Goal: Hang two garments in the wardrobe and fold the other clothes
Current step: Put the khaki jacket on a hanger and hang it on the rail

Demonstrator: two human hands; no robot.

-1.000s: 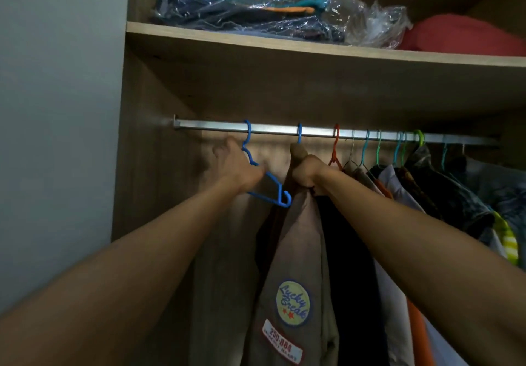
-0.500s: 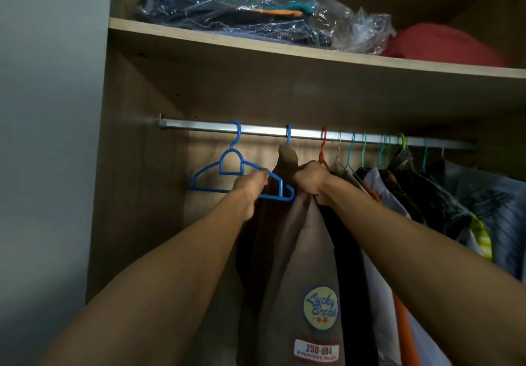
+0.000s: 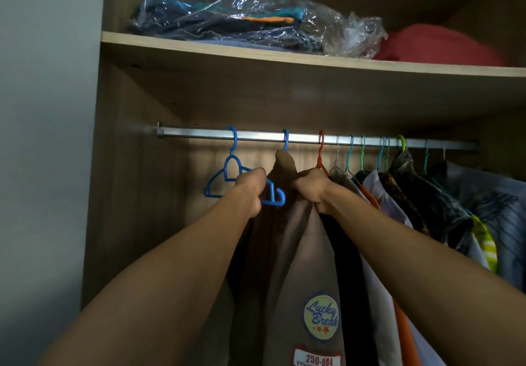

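Tan shirt [image 3: 301, 240] hangs between empty blue hanger [image 3: 227, 172] and crowded clothes [image 3: 404, 194].

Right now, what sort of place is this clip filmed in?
Most likely a home bedroom, inside an open wooden wardrobe: a metal hanging rail crowded with shirts on coloured plastic hangers, and a wooden shelf above holding a clear plastic bag of folded clothes.

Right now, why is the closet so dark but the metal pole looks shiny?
In the head view, the shelf shadows the space below, so the hanging clothes look dim; light catches the rail, brightest near its left end; the wide lens bends the shelf edge; the red bundle looks blurred.
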